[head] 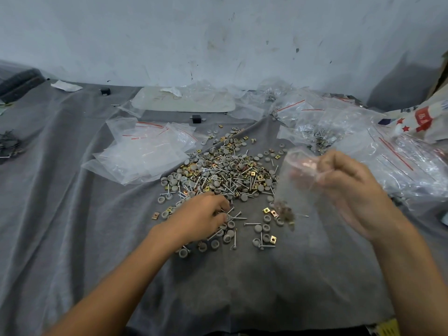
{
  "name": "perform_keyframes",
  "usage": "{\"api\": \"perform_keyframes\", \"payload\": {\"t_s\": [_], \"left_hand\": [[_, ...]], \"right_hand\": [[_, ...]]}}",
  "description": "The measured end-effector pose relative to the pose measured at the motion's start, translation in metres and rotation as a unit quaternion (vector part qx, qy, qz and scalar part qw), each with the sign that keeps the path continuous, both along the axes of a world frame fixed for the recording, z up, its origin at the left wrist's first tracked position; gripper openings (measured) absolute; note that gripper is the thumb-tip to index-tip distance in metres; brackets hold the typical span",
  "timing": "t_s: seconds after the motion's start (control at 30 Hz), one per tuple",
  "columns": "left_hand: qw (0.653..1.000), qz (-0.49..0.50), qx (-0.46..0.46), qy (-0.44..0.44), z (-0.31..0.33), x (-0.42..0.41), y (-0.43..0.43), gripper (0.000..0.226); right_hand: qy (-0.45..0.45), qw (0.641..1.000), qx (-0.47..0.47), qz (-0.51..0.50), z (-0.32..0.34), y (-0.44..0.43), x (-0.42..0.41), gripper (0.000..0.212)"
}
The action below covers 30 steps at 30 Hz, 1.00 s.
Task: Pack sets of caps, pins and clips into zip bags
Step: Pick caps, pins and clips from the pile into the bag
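Fingers [339, 166] of the right hand [351, 190] pinch the mouth of a clear thin plastic zip bag [298, 180], which hangs blurred beside loose round grey caps [172, 182], silver pins [252, 224] and square brass clips [266, 210]. The bag looks light, limp and probably slippery, so it is best gripped at the rim. The left hand [201, 218] curls down among the parts; whether it holds anything is unclear.

Grey round caps [173, 182], silver pins [252, 224] and square brass-coloured clips [266, 210] are heaped together in one loose pile, with strays scattered on its near side. A clear zip bag [298, 180], blurred, is held up just right of the pile, pinched near its top by the right hand [349, 187]. A few pieces are seen at its bottom. Empty bags [143, 154] with red stripes are stacked flat to the left of the pile.
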State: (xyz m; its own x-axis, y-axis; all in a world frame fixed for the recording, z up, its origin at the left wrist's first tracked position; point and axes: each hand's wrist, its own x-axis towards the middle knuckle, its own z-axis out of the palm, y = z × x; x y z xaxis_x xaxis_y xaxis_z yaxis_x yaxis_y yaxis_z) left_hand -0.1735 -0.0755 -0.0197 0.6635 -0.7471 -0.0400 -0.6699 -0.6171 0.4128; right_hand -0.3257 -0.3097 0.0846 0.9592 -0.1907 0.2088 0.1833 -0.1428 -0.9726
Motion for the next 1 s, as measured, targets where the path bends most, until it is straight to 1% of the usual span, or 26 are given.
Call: {"api": "perform_keyframes", "payload": {"t_s": [0.03,0.07,0.1,0.13,0.17,0.2,0.23,0.27,0.3,0.33,0.4,0.5,0.57,0.63,0.7,0.73,0.77,0.8,0.83,0.87,0.9,0.93,0.97,1.0], "left_hand": [[1.000,0.007,-0.014,0.012,0.003,-0.002,-0.002,0.026],[0.997,0.017,-0.051,0.056,0.008,-0.007,-0.003,0.026],[0.982,0.027,-0.111,0.151,0.014,-0.013,-0.005,0.030],[0.939,0.019,-0.187,0.287,0.021,-0.022,-0.008,0.038],[0.864,-0.012,-0.265,0.427,0.029,-0.033,-0.010,0.050],[0.782,-0.048,-0.322,0.531,0.035,-0.042,-0.014,0.059],[0.721,-0.081,-0.358,0.587,0.041,-0.049,-0.018,0.062],[0.694,-0.100,-0.379,0.604,0.047,-0.055,-0.022,0.059],[0.694,-0.103,-0.394,0.594,0.054,-0.059,-0.026,0.052],[0.701,-0.092,-0.409,0.577,0.060,-0.062,-0.030,0.042],[0.707,-0.055,-0.434,0.555,0.067,-0.062,-0.033,0.027],[0.702,-0.052,-0.461,0.541,0.068,-0.060,-0.030,0.024],[0.702,-0.066,-0.458,0.541,0.067,-0.058,-0.028,0.026],[0.704,-0.076,-0.448,0.545,0.065,-0.057,-0.027,0.026],[0.710,-0.063,-0.447,0.540,0.062,-0.053,-0.024,0.024],[0.721,-0.046,-0.447,0.527,0.061,-0.049,-0.022,0.022],[0.741,-0.017,-0.444,0.503,0.058,-0.042,-0.019,0.020],[0.770,0.023,-0.435,0.465,0.055,-0.033,-0.016,0.019],[0.802,0.074,-0.421,0.417,0.051,-0.022,-0.011,0.019],[0.828,0.127,-0.405,0.366,0.046,-0.011,-0.007,0.018],[0.844,0.174,-0.394,0.319,0.040,0.000,-0.003,0.018],[0.853,0.208,-0.387,0.281,0.034,0.009,0.002,0.017],[0.861,0.231,-0.378,0.248,0.027,0.018,0.005,0.016],[0.872,0.248,-0.362,0.217,0.020,0.024,0.009,0.017]], "right_hand": [[-0.015,0.991,0.127,0.029,0.000,-0.001,0.001,0.017],[-0.032,0.970,0.235,0.054,0.000,0.000,0.003,0.018],[-0.049,0.943,0.321,0.066,0.000,0.001,0.005,0.022],[-0.061,0.916,0.391,0.064,-0.001,0.004,0.007,0.026],[-0.067,0.894,0.439,0.055,-0.001,0.008,0.009,0.022],[-0.069,0.879,0.470,0.037,-0.002,0.011,0.012,0.012],[-0.067,0.866,0.495,0.021,-0.002,0.014,0.014,0.003],[-0.065,0.853,0.517,0.013,-0.002,0.017,0.016,0.005],[-0.063,0.844,0.532,0.007,-0.002,0.019,0.018,0.006],[-0.062,0.840,0.539,0.001,-0.003,0.019,0.020,0.006],[-0.067,0.836,0.544,-0.001,-0.002,0.020,0.020,0.006],[-0.080,0.819,0.568,0.018,-0.003,0.018,0.019,0.012],[-0.076,0.826,0.559,0.016,-0.005,0.017,0.019,0.015],[-0.073,0.829,0.555,0.011,-0.008,0.017,0.019,0.010],[-0.067,0.834,0.547,-0.003,-0.009,0.014,0.018,0.008],[-0.066,0.838,0.541,-0.010,-0.008,0.012,0.018,0.004],[-0.068,0.844,0.532,-0.009,-0.007,0.009,0.016,0.003],[-0.075,0.855,0.514,-0.002,-0.007,0.006,0.016,0.002],[-0.080,0.874,0.479,0.000,-0.008,0.004,0.015,0.005],[-0.076,0.901,0.426,-0.016,-0.010,0.003,0.015,0.012],[-0.069,0.931,0.355,-0.054,-0.012,0.001,0.014,0.016],[-0.065,0.955,0.269,-0.108,-0.016,0.001,0.014,0.015],[-0.061,0.969,0.175,-0.164,-0.019,0.000,0.012,0.015],[-0.057,0.973,0.078,-0.212,-0.023,0.000,0.012,0.019]]}}
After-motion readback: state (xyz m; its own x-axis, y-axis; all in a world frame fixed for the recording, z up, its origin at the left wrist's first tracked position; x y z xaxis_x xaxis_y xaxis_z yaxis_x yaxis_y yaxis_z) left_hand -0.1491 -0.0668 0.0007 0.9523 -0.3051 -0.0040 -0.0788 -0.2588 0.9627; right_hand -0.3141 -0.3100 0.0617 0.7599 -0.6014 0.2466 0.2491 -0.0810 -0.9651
